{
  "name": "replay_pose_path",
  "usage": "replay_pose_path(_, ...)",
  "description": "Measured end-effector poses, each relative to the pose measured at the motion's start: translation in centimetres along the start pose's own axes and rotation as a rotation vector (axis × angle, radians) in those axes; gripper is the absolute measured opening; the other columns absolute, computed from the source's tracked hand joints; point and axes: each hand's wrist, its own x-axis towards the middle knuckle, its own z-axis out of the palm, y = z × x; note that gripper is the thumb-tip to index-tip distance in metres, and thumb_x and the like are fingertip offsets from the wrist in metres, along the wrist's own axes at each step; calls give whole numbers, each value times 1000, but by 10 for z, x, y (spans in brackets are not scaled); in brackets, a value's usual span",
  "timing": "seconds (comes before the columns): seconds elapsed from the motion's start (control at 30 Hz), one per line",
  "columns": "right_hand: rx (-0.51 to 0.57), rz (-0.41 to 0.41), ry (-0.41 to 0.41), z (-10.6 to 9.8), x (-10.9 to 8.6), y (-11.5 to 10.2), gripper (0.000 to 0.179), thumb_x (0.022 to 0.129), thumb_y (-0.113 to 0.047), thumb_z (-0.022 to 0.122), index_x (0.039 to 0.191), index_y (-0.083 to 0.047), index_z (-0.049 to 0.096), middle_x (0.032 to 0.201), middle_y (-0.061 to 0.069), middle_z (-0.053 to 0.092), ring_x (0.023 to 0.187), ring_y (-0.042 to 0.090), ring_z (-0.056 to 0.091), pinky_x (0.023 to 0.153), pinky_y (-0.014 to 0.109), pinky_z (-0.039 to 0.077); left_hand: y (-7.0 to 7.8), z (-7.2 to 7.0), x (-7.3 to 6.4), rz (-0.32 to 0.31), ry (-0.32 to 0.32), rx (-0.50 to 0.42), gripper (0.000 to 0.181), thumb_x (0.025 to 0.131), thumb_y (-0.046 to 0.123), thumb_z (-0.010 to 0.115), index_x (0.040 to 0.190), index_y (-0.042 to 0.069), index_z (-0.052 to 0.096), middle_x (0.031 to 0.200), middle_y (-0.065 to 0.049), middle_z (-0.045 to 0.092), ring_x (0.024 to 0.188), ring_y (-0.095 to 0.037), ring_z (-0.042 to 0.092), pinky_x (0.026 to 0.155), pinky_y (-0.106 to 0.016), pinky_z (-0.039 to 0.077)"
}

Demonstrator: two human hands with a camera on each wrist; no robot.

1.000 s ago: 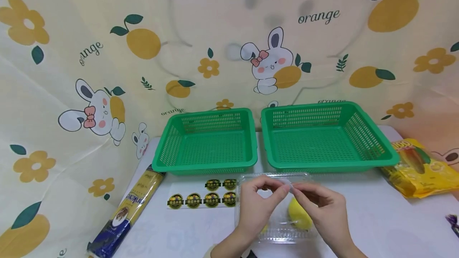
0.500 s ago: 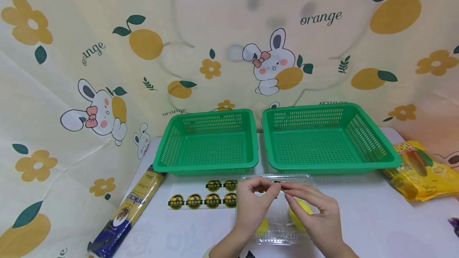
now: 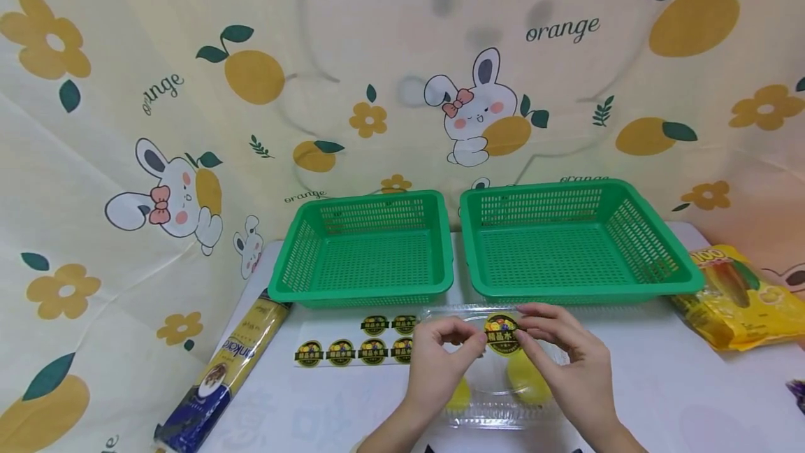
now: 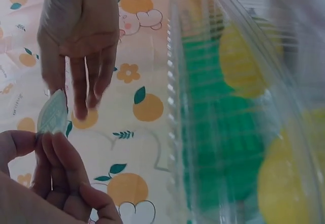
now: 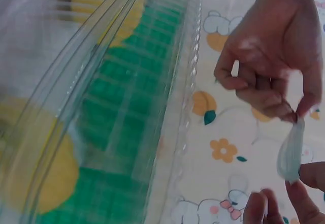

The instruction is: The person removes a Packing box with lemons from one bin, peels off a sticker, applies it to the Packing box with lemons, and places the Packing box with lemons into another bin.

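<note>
A round black-and-gold sticker (image 3: pixel 501 334) with fruit pictures is held up between both hands. My left hand (image 3: pixel 437 362) pinches its left edge between thumb and index finger, while my right hand (image 3: pixel 571 362) holds the right edge. Its pale back (image 4: pixel 52 115) faces the left wrist camera. Below the hands lies a clear plastic box (image 3: pixel 487 419), with yellow fruits (image 3: pixel 528 379) showing through it. To the left, a white sheet (image 3: pixel 327 331) carries several matching stickers (image 3: pixel 372 352).
Two green baskets, one on the left (image 3: pixel 374 257) and one on the right (image 3: pixel 553 257), stand at the back. A blue-and-gold packet (image 3: pixel 223 372) lies at the left. At the right are a yellow bag (image 3: pixel 742 299) and a dark purple wrapper (image 3: pixel 797 391) near the edge.
The fingertips have moved apart, and the sticker has turned so its printed face shows in the head view. The right hand has shifted slightly right; the box and baskets stay put.
</note>
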Motion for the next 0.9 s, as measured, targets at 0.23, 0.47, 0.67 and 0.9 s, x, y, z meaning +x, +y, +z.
replay_pose_path(0.23, 95, 104, -83, -9, 0, 4, 23, 80, 21, 70, 97, 5, 72, 91, 10, 69, 85, 11, 65, 74, 19, 57, -7, -9, 2, -48, -57, -31, 11, 88, 7, 70, 85, -3, 72, 78, -19, 70, 66, -5, 62, 66, -20, 52)
replay_pose_path(0.47, 148, 282, -156, -14, 0, 11, 14, 85, 9, 72, 99, 6, 73, 92, 9, 71, 85, 13, 66, 75, 22, 58, -19, -13, 3, -33, -109, 67, 8, 87, 7, 72, 84, 0, 74, 80, -13, 72, 71, -4, 60, 72, -21, 50)
replay_pose_path(0.67, 77, 319, -231, -14, -1, 24, 12, 87, 5, 72, 99, 4, 74, 93, 8, 74, 87, 13, 69, 77, 22, 58, -27, -16, 4, 32, -150, 209, 5, 87, 5, 72, 84, 6, 75, 79, -2, 71, 75, -5, 58, 74, -29, 54)
replay_pose_path(0.9, 50, 297, -269, -11, -5, 38, 13, 84, 8, 73, 96, 4, 75, 91, 9, 73, 83, 8, 68, 71, 21, 58, -41, -16, 6, 127, -141, 436, 10, 83, 7, 75, 77, 16, 74, 74, 14, 66, 78, -6, 57, 91, -37, 41)
